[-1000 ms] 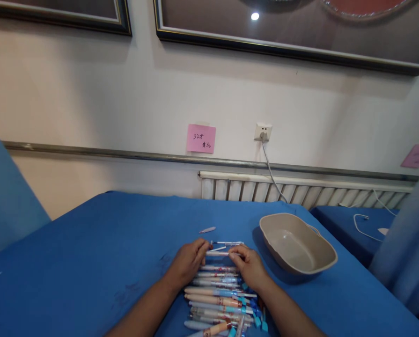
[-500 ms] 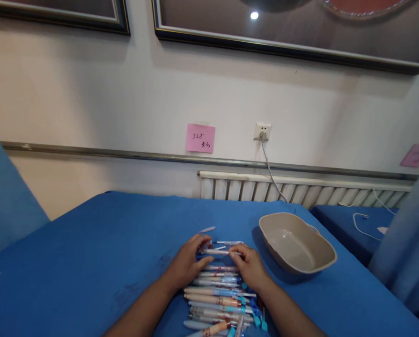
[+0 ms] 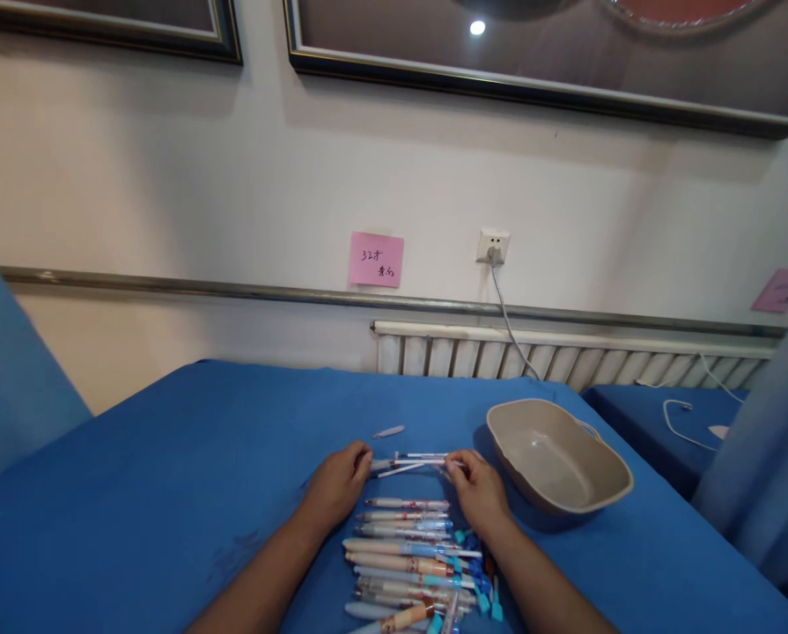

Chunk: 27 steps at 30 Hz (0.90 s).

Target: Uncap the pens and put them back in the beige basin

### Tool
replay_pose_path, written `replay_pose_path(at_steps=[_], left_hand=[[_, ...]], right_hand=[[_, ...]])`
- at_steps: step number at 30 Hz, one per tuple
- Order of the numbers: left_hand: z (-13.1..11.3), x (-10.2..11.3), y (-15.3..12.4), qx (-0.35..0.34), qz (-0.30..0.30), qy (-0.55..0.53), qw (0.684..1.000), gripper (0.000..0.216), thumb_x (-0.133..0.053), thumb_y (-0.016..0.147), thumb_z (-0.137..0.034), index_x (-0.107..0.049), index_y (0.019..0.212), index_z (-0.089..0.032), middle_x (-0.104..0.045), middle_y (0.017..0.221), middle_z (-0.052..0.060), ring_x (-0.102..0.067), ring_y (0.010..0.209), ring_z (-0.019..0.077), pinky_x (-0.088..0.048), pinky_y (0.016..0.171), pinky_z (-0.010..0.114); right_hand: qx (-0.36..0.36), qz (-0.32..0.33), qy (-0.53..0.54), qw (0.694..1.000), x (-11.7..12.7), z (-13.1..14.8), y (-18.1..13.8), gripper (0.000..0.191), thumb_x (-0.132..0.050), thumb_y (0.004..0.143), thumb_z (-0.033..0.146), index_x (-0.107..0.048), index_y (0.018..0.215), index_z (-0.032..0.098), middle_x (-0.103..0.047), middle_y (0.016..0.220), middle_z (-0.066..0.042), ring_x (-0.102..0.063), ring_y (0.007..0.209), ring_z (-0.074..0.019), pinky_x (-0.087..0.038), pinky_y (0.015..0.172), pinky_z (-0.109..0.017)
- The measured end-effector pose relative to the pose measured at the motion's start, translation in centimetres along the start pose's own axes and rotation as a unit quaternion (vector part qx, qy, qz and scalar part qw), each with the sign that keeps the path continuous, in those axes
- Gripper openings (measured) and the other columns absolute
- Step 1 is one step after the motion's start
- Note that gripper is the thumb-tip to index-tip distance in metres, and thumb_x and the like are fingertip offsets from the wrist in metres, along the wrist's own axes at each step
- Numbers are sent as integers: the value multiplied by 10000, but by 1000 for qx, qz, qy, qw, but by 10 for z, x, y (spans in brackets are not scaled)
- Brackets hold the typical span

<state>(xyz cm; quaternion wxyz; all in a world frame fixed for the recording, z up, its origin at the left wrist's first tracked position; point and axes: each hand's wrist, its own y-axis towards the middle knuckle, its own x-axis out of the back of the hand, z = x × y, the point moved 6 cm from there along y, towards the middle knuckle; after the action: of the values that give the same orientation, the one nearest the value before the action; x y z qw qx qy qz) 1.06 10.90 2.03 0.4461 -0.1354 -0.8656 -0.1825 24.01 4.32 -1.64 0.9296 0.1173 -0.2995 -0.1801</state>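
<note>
Pen (image 3: pixel 412 463) is held crosswise just beyond the pen row (image 3: pixel 407 555), its ends pinched by left hand (image 3: pixel 336 490) and right hand (image 3: pixel 479 493); bowl (image 3: pixel 552 458) near right, blue surface (image 3: pixel 169 475) spreads wide leftward to its edge.

Both hands' fingertips curl over the ends of the thin pen pieces (image 3: pixel 413 462), so each grip is hidden: the left hand (image 3: pixel 337 484) and the right hand (image 3: pixel 478 493) may pinch them or only touch them, I cannot tell which. How many pieces there are is too fine to make out. The row of pens (image 3: pixel 410 563) runs off at the desk's (image 3: pixel 169 475) near edge, its last ones cut off along with both forearms. The small pale piece (image 3: pixel 389 431) farther back is too small to identify. The writing on the pink note (image 3: pixel 376 260) is too small to read. The framed pictures (image 3: pixel 539 53) are cut off at the top.
</note>
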Motion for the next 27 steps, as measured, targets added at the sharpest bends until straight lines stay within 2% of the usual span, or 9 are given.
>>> replay_pose_path(at_steps=[4, 6, 9, 12, 15, 19, 22, 27], left_hand=[[1, -3, -1, -8, 4, 10, 1000, 209, -452, 867, -306, -626, 864, -190, -681, 786, 40, -615, 732, 199, -393, 640, 258], [-4, -3, -2, -28, -8, 7, 1000, 205, -491, 852, -306, -631, 960, -200, -686, 929, 56, -606, 871, 213, -411, 759, 284], [-19, -2, -6, -96, -21, -18, 995, 289, -534, 842, -305, -586, 1117, -234, -639, 1130, 50, -539, 1050, 216, -371, 912, 310], [-30, -8, -8, -138, 30, -25, 990, 195, -511, 859, -287, -641, 997, -245, -678, 997, 24, -566, 952, 202, -398, 856, 295], [-27, -8, -7, -122, 47, -4, 991, 206, -463, 880, -272, -660, 846, -223, -675, 858, 24, -571, 856, 197, -406, 789, 288], [-18, -3, -4, -93, 28, 4, 995, 162, -493, 857, -259, -646, 892, -217, -666, 905, 36, -558, 882, 209, -399, 805, 306], [-18, -5, -4, -104, 39, 5, 994, 152, -558, 805, -239, -631, 937, -223, -650, 972, 33, -540, 934, 213, -386, 844, 314], [-24, -9, -8, -117, 52, 30, 991, 83, -562, 771, -199, -613, 834, -214, -617, 935, 25, -523, 925, 210, -382, 825, 299]], right_hand=[[-16, -23, -4, 1000, 5, -9, 2, 267, -428, 856, 350, -647, 823, 201, -634, 807, -41, -589, 750, -189, -411, 666, -269], [-10, -13, 3, 1000, 1, -7, 2, 257, -441, 849, 351, -649, 812, 204, -634, 783, -29, -590, 727, -179, -416, 651, -257], [21, 23, 28, 999, -8, 2, -2, 231, -469, 834, 347, -656, 805, 215, -639, 775, -8, -594, 721, -159, -428, 650, -235], [56, 58, 57, 995, -16, 10, -5, 222, -472, 834, 334, -661, 826, 218, -643, 801, -5, -600, 740, -152, -439, 671, -231], [44, 52, 32, 997, -13, 4, -3, 219, -466, 842, 317, -664, 844, 223, -643, 817, -14, -603, 757, -162, -446, 684, -244], [18, 19, -5, 1000, -1, -5, 3, 207, -497, 826, 293, -669, 909, 215, -646, 914, -54, -599, 861, -200, -443, 760, -286], [41, 22, -53, 998, 3, 6, 1, 233, -568, 780, 257, -658, 992, 229, -628, 1031, -64, -554, 983, -223, -395, 857, -316], [113, 165, -114, 973, -12, 37, -15, 140, -611, 773, 262, -670, 899, 261, -661, 903, -5, -564, 896, -189, -369, 797, -278]])
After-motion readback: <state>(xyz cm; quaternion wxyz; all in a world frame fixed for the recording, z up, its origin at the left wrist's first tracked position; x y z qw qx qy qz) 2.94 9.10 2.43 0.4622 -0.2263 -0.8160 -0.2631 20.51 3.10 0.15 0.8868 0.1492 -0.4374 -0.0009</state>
